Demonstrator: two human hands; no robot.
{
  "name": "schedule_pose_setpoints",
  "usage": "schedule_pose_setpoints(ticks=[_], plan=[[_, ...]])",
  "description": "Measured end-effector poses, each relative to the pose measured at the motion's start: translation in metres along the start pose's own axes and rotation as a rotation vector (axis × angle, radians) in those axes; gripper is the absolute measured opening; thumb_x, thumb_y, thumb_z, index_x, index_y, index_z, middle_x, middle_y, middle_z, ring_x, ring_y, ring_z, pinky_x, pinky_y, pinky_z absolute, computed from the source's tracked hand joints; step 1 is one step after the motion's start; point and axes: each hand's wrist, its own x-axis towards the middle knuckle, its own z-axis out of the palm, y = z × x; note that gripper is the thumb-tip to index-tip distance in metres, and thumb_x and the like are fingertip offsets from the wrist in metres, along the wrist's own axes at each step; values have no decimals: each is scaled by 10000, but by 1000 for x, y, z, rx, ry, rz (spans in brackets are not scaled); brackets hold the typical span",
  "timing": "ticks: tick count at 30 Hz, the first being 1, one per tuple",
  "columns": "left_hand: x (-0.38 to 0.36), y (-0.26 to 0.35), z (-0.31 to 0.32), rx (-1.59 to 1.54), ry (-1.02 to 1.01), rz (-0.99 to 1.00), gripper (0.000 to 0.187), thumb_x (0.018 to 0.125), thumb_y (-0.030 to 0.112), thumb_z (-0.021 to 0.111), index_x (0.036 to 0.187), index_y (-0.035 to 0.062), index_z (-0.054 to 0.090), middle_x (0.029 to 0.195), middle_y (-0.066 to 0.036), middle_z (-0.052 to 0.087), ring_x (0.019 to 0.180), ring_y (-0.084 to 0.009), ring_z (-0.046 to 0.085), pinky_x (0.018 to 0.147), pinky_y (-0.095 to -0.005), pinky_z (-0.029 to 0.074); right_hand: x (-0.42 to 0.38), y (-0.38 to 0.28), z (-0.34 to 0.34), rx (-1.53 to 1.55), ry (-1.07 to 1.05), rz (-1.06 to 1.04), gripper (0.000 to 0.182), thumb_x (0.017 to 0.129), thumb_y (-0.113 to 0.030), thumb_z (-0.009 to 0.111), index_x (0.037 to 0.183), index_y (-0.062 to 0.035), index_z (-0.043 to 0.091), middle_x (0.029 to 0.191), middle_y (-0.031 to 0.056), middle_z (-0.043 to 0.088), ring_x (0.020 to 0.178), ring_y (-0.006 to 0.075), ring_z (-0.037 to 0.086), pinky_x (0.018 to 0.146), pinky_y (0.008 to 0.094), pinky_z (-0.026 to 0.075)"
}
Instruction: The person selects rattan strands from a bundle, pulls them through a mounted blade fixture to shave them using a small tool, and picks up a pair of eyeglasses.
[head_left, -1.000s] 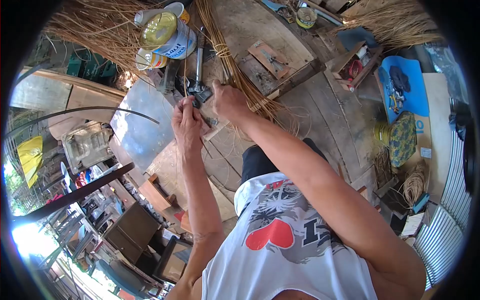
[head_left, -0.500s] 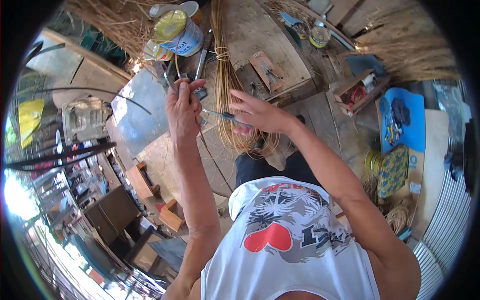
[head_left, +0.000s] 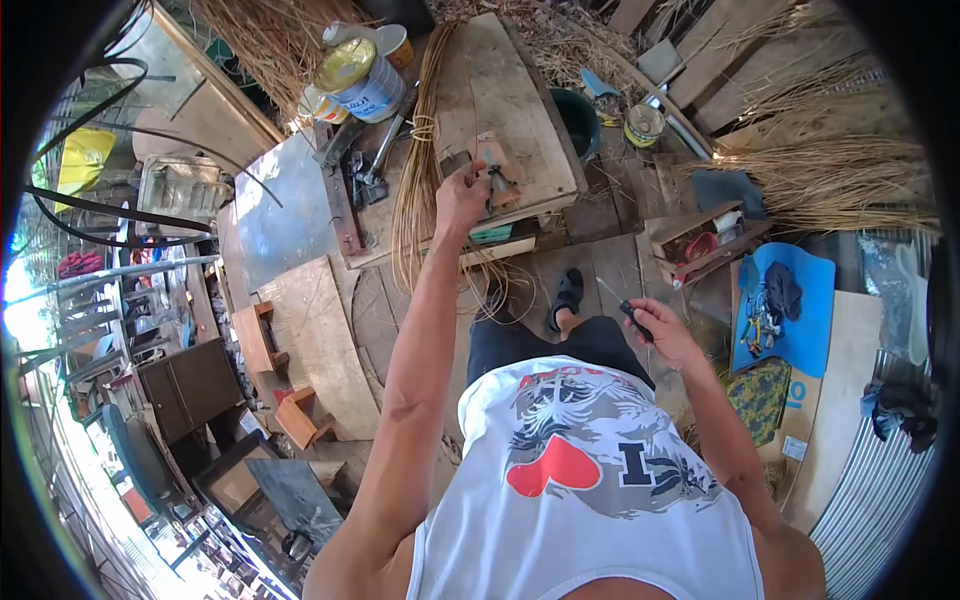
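Note:
My right hand (head_left: 662, 332) is closed around the black handle of a tool with a thin metal shaft (head_left: 632, 315), like an awl or screwdriver, pointing up and left. Over the workbench, my left hand (head_left: 462, 203) has its fingers pinched together at a small board (head_left: 498, 155) with metal tools (head_left: 502, 183) on it. What those fingers hold, if anything, is too small to make out. Left of this hand, a tied bundle of long thin cane strands (head_left: 424, 128) lies along the bench (head_left: 545, 125), its looped ends hanging off the near edge.
A paint bucket (head_left: 368, 85) and a hammer (head_left: 388, 143) are on the bench's left side. To the right stand a wooden toolbox (head_left: 705, 240), a blue mat (head_left: 790, 330) with tools and a tin (head_left: 644, 124). Dark curved strips (head_left: 120, 240) hang at the left.
My left hand has moved right, across the bundle to the small board. My right hand has drawn away from the bundle, down and right, with the tool. The view has shifted slightly.

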Motion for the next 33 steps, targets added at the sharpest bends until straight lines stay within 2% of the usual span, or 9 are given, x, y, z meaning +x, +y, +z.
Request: schedule_pose_setpoints(ticks=[2, 5, 8, 15, 17, 20, 24, 29, 33], plan=[[0, 7, 4, 151, -89, -21, 330, 871, 170, 565, 1153, 63, 698, 677, -74, 635, 645, -177, 622, 664, -331, 487, -2, -7, -8, 3, 36, -23, 254, 993, -167, 530, 1221, -60, 564, 939, 8, 626, 693, 62, 492, 613, 211, 406], [3, 5, 3, 222, -109, 22, 405, 865, 171, 542, 1242, 83, 661, 644, -73, 615, 605, -181, 602, 644, -326, 479, 3, -18, -8, -41, 126, -67, 245, 994, -199, 534, 1194, -61, 569, 921, -3, 627, 658, 52, 476, 592, 204, 395], [4, 3, -3, 71, -170, -16, 455, 856, 169, 529, 1294, 97, 629, 631, -75, 602, 603, -179, 590, 621, -322, 464, 9, -22, 3, -39, 125, -147, 262, 995, -223, 530, 1199, -63, 571, 916, -8, 626, 644, 50, 475, 588, 199, 394], [11, 15, -21, 104, -343, -33, 461, 844, 148, 558, 1294, 78, 625, 656, -53, 593, 618, -129, 555, 608, -288, 431, 5, -30, 40, -94, 135, -148, 260, 990, -222, 538, 1196, -70, 581, 897, -2, 619, 639, 53, 491, 560, 202, 379], [17, 12, -25, -92, -437, -69, 457, 841, 137, 584, 1285, 37, 620, 678, -32, 591, 627, -112, 543, 614, -278, 424, 3, -29, 44, -91, 148, -140, 266, 990, -227, 536, 1201, -71, 578, 896, -2, 618, 639, 54, 490, 562, 204, 378], [11, 21, -33, -86, -446, -87, 448, 842, 136, 603, 1269, 4, 619, 695, -24, 593, 639, -109, 547, 616, -279, 423, -2, -21, 46, -76, 126, -154, 283, 988, -221, 542, 1221, -63, 565, 900, 4, 616, 636, 60, 489, 560, 209, 375], [23, -5, -25, -126, -447, -30, 444, 842, 129, 607, 1267, 4, 620, 713, -32, 604, 644, -110, 551, 619, -281, 424, -7, -15, 52, -20, 146, -153, 283, 990, -204, 541, 1221, -42, 559, 906, 19, 618, 629, 65, 494, 555, 212, 382], [19, 6, -32, -150, -456, -94, 430, 841, 141, 609, 1251, 11, 622, 696, -32, 604, 646, -115, 554, 623, -282, 425, -8, -13, 63, -29, 167, -149, 277, 993, -199, 536, 1210, -29, 568, 903, 28, 626, 617, 62, 492, 549, 212, 389], [29, -6, -27, -107, -467, -50, 417, 838, 151, 606, 1233, 22, 628, 685, -35, 610, 643, -117, 554, 621, -285, 426, -4, -16, 73, -36, 162, -135, 304, 993, -206, 545, 1230, -16, 566, 894, 34, 621, 616, 63, 478, 543, 212, 375]])
